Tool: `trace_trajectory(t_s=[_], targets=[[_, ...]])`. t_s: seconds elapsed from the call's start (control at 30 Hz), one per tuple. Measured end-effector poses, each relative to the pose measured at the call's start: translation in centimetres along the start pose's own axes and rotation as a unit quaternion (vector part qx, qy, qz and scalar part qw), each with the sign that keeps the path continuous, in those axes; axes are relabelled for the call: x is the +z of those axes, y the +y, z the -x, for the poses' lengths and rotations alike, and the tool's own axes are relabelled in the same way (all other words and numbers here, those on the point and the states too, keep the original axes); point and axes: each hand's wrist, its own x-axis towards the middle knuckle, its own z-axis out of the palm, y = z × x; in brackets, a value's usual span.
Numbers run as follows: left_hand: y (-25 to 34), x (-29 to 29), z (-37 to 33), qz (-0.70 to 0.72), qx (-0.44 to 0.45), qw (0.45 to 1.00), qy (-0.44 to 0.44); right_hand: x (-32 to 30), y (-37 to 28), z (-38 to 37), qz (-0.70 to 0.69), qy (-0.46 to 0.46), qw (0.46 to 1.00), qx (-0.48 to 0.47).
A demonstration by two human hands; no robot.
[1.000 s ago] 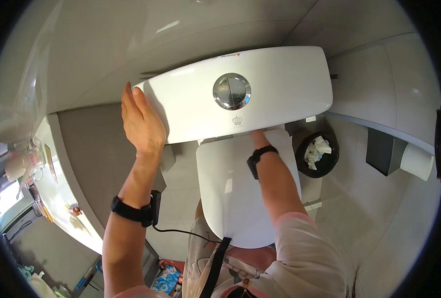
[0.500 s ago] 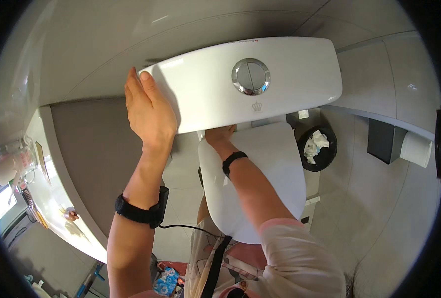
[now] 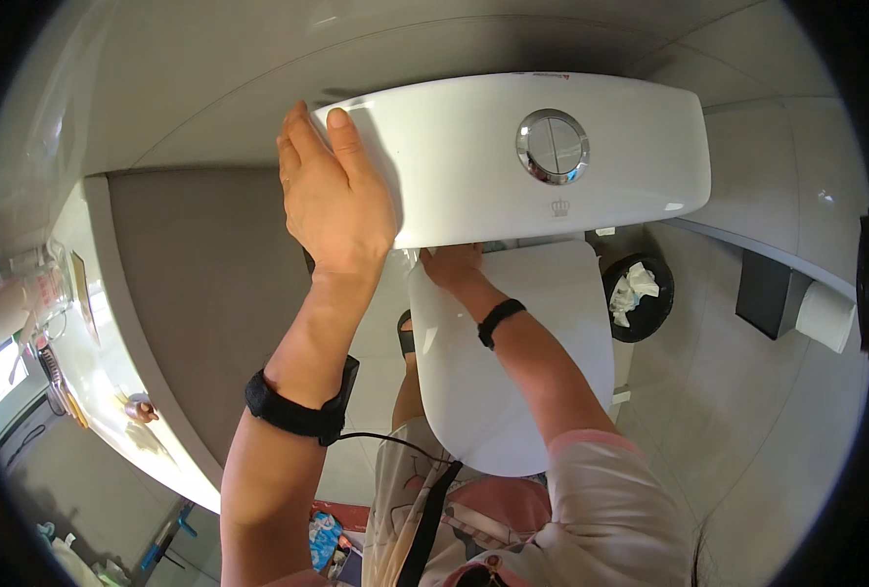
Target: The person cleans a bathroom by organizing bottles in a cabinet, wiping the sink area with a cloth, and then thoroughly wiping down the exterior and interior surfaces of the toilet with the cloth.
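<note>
My left hand [image 3: 334, 191] rests against the left end of a white toilet tank [image 3: 454, 161]. Its fingers are stretched out and the thumb is apart along the tank's edge. A round chrome two-part flush button [image 3: 553, 147] is set in the tank's top. Below the tank's front edge, my right hand [image 3: 454, 266] reaches in at the back left of the closed white toilet lid [image 3: 512, 391]. The tank hides its fingertips, and I cannot make out whether it holds anything. Both wrists wear black straps.
Right of the toilet stands a black bin [image 3: 642, 298] with crumpled tissue. A dark holder [image 3: 773, 293] with a white paper roll [image 3: 825, 317] is on the right wall. To the left is a brown cabinet panel [image 3: 200, 293] beside a white counter [image 3: 126, 382] bearing small items.
The toilet and both arms appear farther right in the picture as the view shifts. My left hand stays on the tank's end; my right hand stays below the tank's front edge.
</note>
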Motion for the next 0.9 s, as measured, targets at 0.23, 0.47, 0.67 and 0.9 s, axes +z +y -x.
trace_trajectory(t_s=[0.23, 0.47, 0.67, 0.9], targets=[[-0.3, -0.1, 0.0, 0.011, 0.006, 1.0, 0.003, 0.1, -3.1, 1.0, 0.099, -0.099, 0.982, -0.129], [-0.4, -0.1, -0.1, -0.003, 0.005, 1.0, -0.008, -0.7, 4.1, 0.2, 0.099, 0.018, 0.946, -0.308], [-0.3, 0.1, -0.2, 0.004, 0.011, 1.0, -0.008, -3.1, 9.6, 0.4, 0.061, 0.058, 0.978, -0.189], [-0.2, -0.4, -0.2, -0.002, 0.009, 1.0, -0.006, -1.0, 11.4, -1.7, 0.298, 0.164, 0.934, -0.113]])
